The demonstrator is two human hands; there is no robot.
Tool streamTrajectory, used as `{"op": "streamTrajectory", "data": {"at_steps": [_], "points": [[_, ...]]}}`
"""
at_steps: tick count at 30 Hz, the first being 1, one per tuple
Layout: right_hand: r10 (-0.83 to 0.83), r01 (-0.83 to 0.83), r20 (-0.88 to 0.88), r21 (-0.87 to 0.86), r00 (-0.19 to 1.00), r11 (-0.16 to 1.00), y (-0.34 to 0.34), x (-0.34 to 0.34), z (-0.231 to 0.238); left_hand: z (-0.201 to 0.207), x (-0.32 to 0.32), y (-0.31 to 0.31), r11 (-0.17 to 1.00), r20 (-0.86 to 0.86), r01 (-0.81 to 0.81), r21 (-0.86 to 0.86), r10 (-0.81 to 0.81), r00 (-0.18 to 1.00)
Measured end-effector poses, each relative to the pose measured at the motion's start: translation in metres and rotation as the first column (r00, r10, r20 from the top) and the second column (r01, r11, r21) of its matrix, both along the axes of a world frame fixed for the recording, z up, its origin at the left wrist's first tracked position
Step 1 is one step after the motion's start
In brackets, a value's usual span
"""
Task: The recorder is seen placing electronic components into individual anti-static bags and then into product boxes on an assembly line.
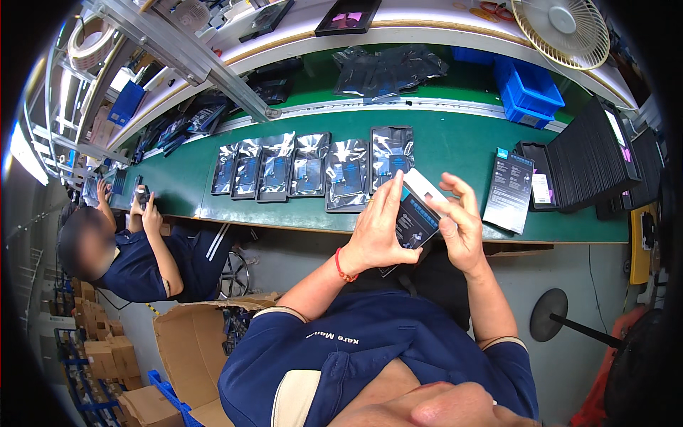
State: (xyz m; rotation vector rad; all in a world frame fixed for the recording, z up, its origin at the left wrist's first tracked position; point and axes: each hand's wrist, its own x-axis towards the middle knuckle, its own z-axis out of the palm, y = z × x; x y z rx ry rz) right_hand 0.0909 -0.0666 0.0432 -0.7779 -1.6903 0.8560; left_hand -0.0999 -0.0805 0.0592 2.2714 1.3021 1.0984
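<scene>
My left hand (377, 231) is wrapped round a thin black retail box (415, 219) with blue printing, held tilted in front of my body at the bench's near edge. A white flap (425, 186) stands up at the box's far end. My right hand (462, 224) is at the right side of that end, thumb and forefinger on the box by the flap, the other fingers raised. Beyond my hands, several black trays (309, 165) in clear plastic bags lie in a row on the green bench. A similar black box (509, 191) lies right of my right hand.
Black trays (594, 160) stand in a long leaning stack at the right. Blue bins (530, 89) and a pile of bagged items (390, 70) lie at the back. A fan (562, 32) hangs above. A co-worker (135, 249) sits at left, by an open carton (188, 349).
</scene>
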Motion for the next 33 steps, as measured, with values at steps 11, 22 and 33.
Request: {"op": "streamTrajectory", "data": {"at_steps": [11, 22, 33], "points": [[0.024, -0.053, -0.107, -0.277, 0.994, 0.960, -0.010, -0.007, -0.003, 0.000, -0.006, 0.000, 0.997, -0.026, 0.065, -0.034, -0.066, 0.997], [-0.140, -0.129, -0.435, -0.533, 0.890, 0.837, -0.004, -0.001, -0.012, 0.002, 0.002, -0.012, 0.985, -0.309, -0.110, 0.132, 0.146, 0.940], [-0.125, -0.041, -0.331, -0.452, 0.935, 0.891, -0.012, 0.005, -0.009, -0.014, 0.009, -0.007, 0.993, -0.180, -0.114, 0.005, 0.113, 0.977]]}}
